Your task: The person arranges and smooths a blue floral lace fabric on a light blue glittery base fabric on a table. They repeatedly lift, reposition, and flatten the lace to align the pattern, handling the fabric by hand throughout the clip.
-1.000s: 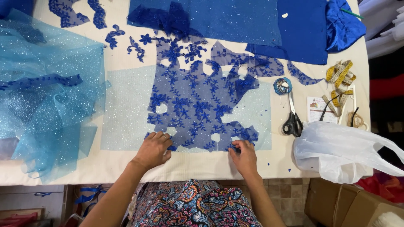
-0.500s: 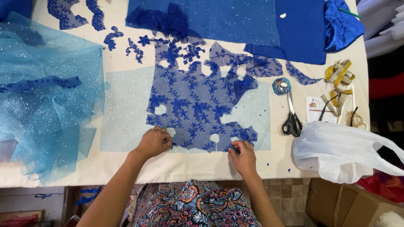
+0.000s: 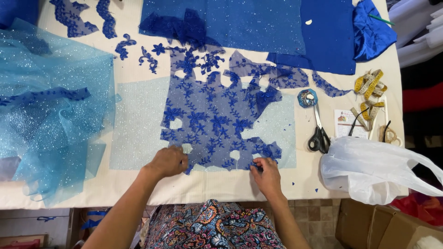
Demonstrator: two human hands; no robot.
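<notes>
A piece of dark blue floral lace (image 3: 212, 115) with cut-out holes lies flat on a pale blue glittery fabric panel (image 3: 138, 133) on a cream table. My left hand (image 3: 168, 161) rests closed on the lace's near left corner, pinching its edge. At the near right corner my right hand (image 3: 266, 173) presses down with its fingertips gripping the lace edge. Both hands sit at the table's front edge, about a hand's width apart from each other across the lace.
Light blue glitter tulle (image 3: 50, 115) is heaped at left. Royal blue fabric (image 3: 258, 23) lies at the back, with lace scraps (image 3: 115, 41) beside it. Black-handled scissors (image 3: 319, 133), a round pincushion (image 3: 307, 97), yellow tape measure (image 3: 369, 87) and a white plastic bag (image 3: 374, 168) sit right.
Both hands stay at the lace's near edge with only small shifts. The lace lies as before.
</notes>
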